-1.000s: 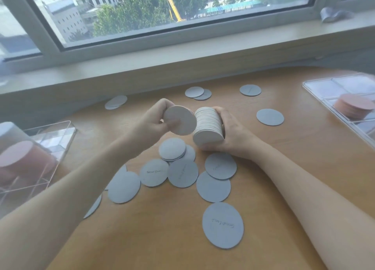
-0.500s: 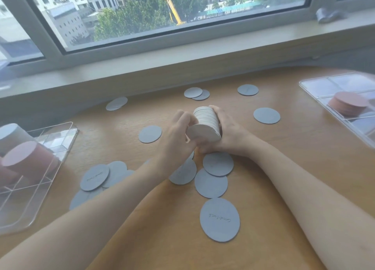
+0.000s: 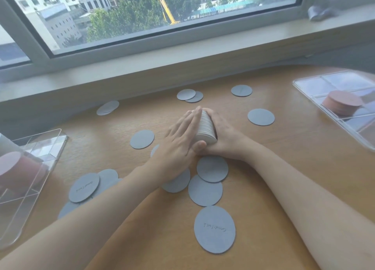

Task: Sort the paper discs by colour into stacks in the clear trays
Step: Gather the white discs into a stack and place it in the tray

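At frame centre, my right hand point(image 3: 225, 142) cups the stack of grey discs point(image 3: 205, 128) on edge, flat left hand point(image 3: 180, 142) pressing its face; I judge slackened pressure fans the stack onto the table point(image 3: 284, 168).

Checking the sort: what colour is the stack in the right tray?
Pinkish brown stack, head view.

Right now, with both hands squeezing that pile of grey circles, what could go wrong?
1. The stack of grey discs stands on edge between the flat left hand and the right hand; if the squeeze loosens, it may fan out over the table.
2. Loose grey discs lie right under the wrists, so an arm could sweep them away.
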`<state>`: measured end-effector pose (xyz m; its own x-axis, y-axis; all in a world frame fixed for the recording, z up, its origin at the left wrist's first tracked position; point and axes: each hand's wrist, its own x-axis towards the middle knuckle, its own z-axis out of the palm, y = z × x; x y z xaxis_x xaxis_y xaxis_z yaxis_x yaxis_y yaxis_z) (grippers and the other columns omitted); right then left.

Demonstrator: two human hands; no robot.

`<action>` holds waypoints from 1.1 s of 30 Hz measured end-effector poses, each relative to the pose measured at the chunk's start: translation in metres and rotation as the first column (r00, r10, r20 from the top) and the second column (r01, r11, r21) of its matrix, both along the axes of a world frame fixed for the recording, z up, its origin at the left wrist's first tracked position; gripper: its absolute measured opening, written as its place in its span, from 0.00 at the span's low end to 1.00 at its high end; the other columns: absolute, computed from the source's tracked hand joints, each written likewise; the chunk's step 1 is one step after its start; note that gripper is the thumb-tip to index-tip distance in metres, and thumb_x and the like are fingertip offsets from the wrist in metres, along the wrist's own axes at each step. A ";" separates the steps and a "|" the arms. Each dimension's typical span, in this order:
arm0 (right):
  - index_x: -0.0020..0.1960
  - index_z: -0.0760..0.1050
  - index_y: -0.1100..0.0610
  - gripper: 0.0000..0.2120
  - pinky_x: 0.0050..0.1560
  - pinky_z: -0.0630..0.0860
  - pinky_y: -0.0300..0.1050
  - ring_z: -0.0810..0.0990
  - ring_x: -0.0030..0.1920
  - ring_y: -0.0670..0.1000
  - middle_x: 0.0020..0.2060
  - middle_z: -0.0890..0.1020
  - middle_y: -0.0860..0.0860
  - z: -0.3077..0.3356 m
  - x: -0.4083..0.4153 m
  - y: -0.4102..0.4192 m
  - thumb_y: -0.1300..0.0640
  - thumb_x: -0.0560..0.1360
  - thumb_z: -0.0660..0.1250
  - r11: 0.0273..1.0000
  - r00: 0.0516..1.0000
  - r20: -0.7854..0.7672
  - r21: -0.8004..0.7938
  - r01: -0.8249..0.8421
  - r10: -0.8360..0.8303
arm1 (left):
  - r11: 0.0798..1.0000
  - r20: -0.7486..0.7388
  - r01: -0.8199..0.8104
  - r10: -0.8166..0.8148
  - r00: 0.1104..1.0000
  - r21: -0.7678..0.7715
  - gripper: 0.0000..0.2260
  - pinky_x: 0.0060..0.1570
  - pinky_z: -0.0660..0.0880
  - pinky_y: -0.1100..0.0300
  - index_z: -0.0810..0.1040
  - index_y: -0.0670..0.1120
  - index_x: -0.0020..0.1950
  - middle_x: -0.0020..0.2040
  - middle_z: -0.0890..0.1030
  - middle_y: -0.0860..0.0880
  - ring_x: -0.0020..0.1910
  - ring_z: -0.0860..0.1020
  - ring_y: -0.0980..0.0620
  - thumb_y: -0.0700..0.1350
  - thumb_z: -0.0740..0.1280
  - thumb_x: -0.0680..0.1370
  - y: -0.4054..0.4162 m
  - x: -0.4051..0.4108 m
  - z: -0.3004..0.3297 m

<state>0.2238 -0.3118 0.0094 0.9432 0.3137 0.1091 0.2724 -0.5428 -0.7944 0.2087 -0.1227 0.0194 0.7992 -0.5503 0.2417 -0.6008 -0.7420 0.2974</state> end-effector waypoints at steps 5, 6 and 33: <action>0.74 0.58 0.43 0.47 0.69 0.69 0.49 0.66 0.68 0.42 0.67 0.67 0.40 0.000 0.000 0.000 0.42 0.62 0.79 0.999 1.000 -0.013 0.035 0.016 -0.015 | 0.998 0.147 0.066 -0.065 0.987 0.001 0.24 0.73 0.61 0.48 0.54 0.57 0.81 0.81 0.58 0.53 0.80 0.53 0.52 0.56 0.49 0.84 0.003 0.006 -0.004; 0.74 0.58 0.42 0.47 0.68 0.69 0.49 0.67 0.68 0.42 0.67 0.67 0.39 -0.001 0.001 0.000 0.41 0.62 0.79 0.999 1.000 -0.013 0.033 0.020 -0.019 | 0.995 0.154 0.096 -0.091 0.984 -0.024 0.22 0.72 0.64 0.45 0.58 0.59 0.80 0.80 0.60 0.51 0.80 0.55 0.49 0.54 0.51 0.84 0.003 0.007 -0.005; 0.75 0.56 0.47 0.50 0.68 0.64 0.45 0.66 0.65 0.45 0.61 0.66 0.39 0.003 0.001 0.001 0.40 0.62 0.80 0.998 0.999 0.031 -0.052 0.033 -0.032 | 0.953 0.120 -0.303 0.303 0.946 -0.011 0.10 0.48 0.70 0.53 0.80 0.53 0.54 0.50 0.82 0.53 0.53 0.77 0.47 0.54 0.60 0.83 0.020 0.173 0.010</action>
